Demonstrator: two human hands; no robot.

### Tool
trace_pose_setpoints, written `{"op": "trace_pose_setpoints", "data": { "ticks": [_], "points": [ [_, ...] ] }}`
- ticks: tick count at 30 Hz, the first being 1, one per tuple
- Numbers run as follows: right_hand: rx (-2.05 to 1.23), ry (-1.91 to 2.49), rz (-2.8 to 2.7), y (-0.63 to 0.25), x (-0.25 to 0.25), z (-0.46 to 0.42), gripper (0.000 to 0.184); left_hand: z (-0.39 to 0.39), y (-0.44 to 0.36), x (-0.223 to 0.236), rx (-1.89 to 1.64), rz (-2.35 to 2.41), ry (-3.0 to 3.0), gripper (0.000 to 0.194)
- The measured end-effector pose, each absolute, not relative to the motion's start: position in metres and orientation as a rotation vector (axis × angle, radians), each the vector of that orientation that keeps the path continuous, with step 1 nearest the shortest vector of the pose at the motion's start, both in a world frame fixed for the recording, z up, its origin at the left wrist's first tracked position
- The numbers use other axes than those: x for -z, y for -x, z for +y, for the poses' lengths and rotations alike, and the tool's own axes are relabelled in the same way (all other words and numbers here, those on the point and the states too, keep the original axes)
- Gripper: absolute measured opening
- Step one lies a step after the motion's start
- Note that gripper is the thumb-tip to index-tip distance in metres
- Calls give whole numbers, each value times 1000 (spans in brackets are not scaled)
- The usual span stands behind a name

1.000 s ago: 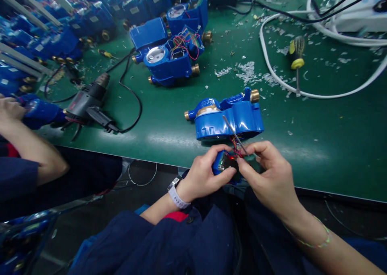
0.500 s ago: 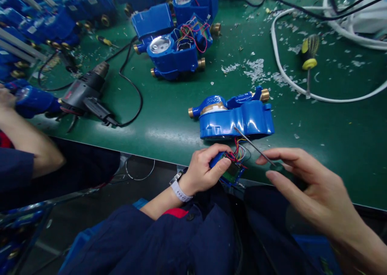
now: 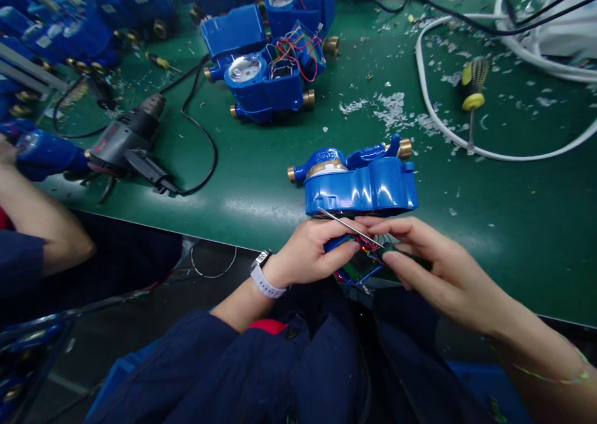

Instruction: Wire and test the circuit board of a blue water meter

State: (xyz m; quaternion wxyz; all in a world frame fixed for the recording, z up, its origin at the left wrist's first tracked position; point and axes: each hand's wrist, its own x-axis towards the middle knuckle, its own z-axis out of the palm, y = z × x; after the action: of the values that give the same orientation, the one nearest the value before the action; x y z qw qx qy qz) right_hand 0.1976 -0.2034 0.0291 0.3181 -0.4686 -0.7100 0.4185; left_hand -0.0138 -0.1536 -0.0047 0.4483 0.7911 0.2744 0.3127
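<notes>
A blue water meter with brass pipe ends lies on its side near the bench's front edge. Just in front of it, my left hand is closed on a blue-framed circuit board, thumb and fingers at its left and upper sides. Coloured wires bunch at the board's upper edge, where a small orange-red glow shows. My right hand grips a screwdriver by its dark handle, mostly hidden in the fingers. Its thin metal shaft crosses over my left fingertips and points left. Right fingertips come close to the wires.
A heat gun with a black cord lies left, near a co-worker's arm. More blue meters stand behind, one with exposed wires. A yellow-black screwdriver, a white cable and plastic scraps lie right.
My right hand has moved left with the screwdriver, up to the board and my left fingers. The shaft now lies lower and further left. The meter stays on the bench.
</notes>
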Motion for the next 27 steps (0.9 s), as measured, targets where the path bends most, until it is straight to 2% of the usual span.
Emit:
{"op": "trace_pose_setpoints", "data": {
  "ticks": [5, 13, 15, 18, 20, 27],
  "points": [
    [-940, 1275, -1981, -192, -22, -197, 34, -158, 18, 4, -658, 866, -1993, 23],
    [-1032, 1327, -1738, -193, -24, -199, 15, -169, 16, 21, -1000, 891, -2096, 14],
    [-1007, 1324, -1745, -194, -22, -201, 16, -172, 16, 27, -1046, 831, -2171, 21],
    [-979, 1319, -1806, -197, -21, -204, 17, -176, 17, 38, -1048, 738, -2313, 56],
    [-991, 1333, -1859, -202, -22, -205, 15, -177, 18, 44, -1074, 711, -2405, 68],
    [-785, 1410, -2088, -222, -40, -210, 21, -180, 17, 46, -1100, 788, -2646, 42]
  ]
}}
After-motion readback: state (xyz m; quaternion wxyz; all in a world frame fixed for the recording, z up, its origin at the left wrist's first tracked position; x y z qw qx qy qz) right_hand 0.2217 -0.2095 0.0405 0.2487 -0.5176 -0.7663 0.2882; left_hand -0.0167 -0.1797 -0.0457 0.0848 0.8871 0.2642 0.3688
